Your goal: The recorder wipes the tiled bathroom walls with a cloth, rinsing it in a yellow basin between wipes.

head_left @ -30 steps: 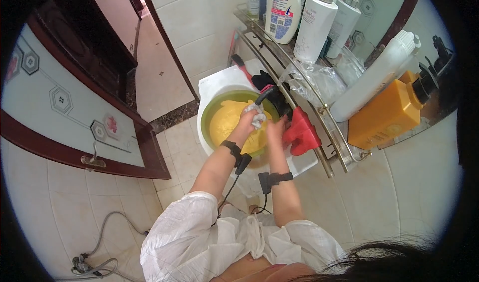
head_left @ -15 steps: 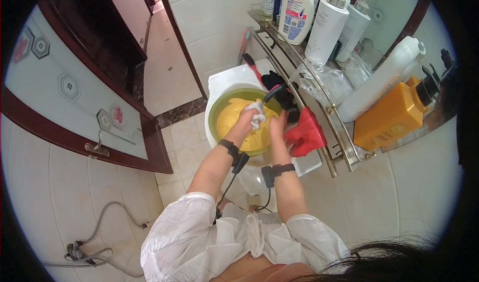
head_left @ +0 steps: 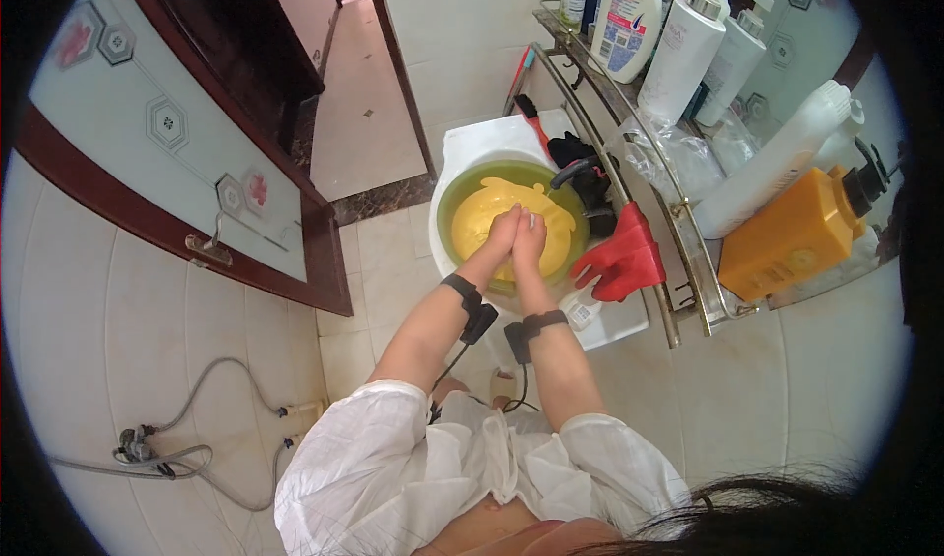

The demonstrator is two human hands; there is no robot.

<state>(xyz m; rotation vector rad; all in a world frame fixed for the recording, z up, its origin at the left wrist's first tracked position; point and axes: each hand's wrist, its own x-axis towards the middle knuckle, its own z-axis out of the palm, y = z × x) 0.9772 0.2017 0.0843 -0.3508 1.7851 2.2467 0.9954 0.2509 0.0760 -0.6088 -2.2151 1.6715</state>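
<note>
My left hand (head_left: pixel 503 230) and my right hand (head_left: pixel 529 237) are pressed together over an olive-green basin (head_left: pixel 454 192). Their fingers are closed against each other, and what lies between them is hidden. Beneath the hands, a large yellow shape (head_left: pixel 474 214) fills much of the basin's bottom; whether it is a loose thing or part of the basin I cannot tell. The basin rests on a white washbasin (head_left: pixel 470 143). A black tap (head_left: pixel 572 171) reaches over its right rim. Black straps with small boxes go round both my forearms.
Right of the basin, red rubber gloves (head_left: pixel 624 256) hang from a metal rack (head_left: pixel 678 300). The rack holds white pump bottles (head_left: pixel 681 59) and an orange pump bottle (head_left: pixel 787 241). A red-handled brush (head_left: pixel 532 118) lies behind. At left are a glass-panelled door (head_left: pixel 177 153) and a grey hose (head_left: pixel 211 364).
My hands have come together from apart. The white, cloth-like thing that showed in my left hand is out of sight. The whole view has shifted slightly.
</note>
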